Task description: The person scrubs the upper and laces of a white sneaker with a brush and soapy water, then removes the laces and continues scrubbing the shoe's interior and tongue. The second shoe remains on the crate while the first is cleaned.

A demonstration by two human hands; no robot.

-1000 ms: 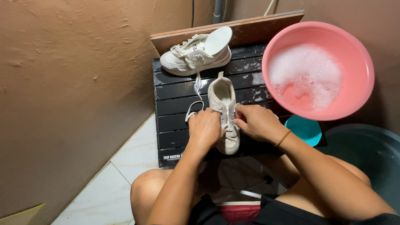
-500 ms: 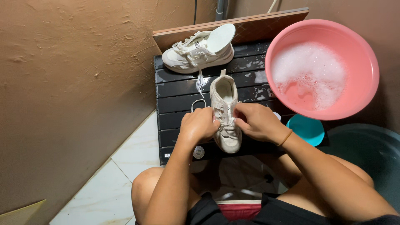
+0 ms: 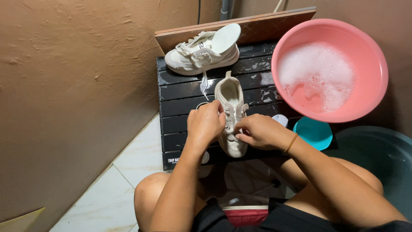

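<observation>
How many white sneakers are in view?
2. One white sneaker lies on the black slatted board between the left hand and right hand; the other sneaker sits at the board's far edge. None seems hidden.

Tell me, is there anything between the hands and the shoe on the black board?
Nothing visible. The left hand and right hand are already on the near shoe, at its laces. The second shoe lies farther back, apart.

Both hands (image 3: pixel 234 129) hide shoe (image 3: pixel 231 92) laces; grip unclear.
</observation>
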